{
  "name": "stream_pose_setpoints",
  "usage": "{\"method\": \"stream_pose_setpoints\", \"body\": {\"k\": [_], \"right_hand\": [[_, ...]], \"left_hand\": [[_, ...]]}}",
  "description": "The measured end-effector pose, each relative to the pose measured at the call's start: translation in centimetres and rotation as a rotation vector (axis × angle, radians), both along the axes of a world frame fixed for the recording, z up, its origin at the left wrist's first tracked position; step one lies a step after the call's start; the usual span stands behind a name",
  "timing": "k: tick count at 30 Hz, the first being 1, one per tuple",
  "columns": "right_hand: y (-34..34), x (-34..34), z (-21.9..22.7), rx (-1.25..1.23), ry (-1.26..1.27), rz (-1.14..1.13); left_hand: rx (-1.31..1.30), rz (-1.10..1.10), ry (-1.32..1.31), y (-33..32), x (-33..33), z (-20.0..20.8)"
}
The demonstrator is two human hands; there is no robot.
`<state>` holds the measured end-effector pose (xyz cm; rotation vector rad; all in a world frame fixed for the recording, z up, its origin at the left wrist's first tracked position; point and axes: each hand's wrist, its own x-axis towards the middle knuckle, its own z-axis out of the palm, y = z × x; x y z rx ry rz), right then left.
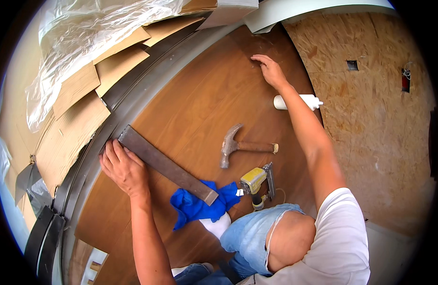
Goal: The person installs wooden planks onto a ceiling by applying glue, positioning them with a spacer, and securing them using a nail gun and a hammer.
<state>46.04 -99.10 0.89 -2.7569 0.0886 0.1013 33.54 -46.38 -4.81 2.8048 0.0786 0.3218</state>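
My left hand [125, 168] lies with its fingers stretched toward the edge of the brown wood flooring [190, 99], next to the upper end of a dark flat bar [167, 164]. It appears to rest on the floor rather than grip the bar. The bar's lower end lies over a blue cloth [186, 209]. Far forward, my right hand [272, 71] reaches over the planks, fingers extended and holding nothing. Under my right forearm a white squeeze bottle [304, 102] lies on its side. A claw hammer [247, 146] with a wooden handle lies between my arms.
A yellow nail gun [253, 180] stands near my bent knee. Cardboard sheets [72, 137] and clear plastic film [86, 42] are piled along the left, beside a dark metal track [119, 104]. At the right is a strand-board surface [366, 128] with cut-outs.
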Motion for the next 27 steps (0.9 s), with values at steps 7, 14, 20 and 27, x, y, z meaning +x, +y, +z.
{"method": "stream_pose_setpoints", "body": {"k": [7, 14, 20, 27], "right_hand": [[-0.2, -2.9, -1.4, -0.095, -0.149, -0.019], [-1.5, -3.1, -4.2, 0.372, -0.191, -0.215], [7.9, -3.9, -1.0, 0.826, -0.06, -0.238], [32.2, -6.4, 4.6, 0.621, 0.167, 0.534]], "left_hand": [[0.015, -0.003, -0.002, -0.7, 0.0, 0.0], [-0.002, 0.031, -0.028, -0.2, 0.1, 0.0], [-0.128, 0.041, -0.092, 0.6, -0.3, -1.1], [-0.216, 0.011, -0.214, 1.9, -1.9, -2.7]]}}
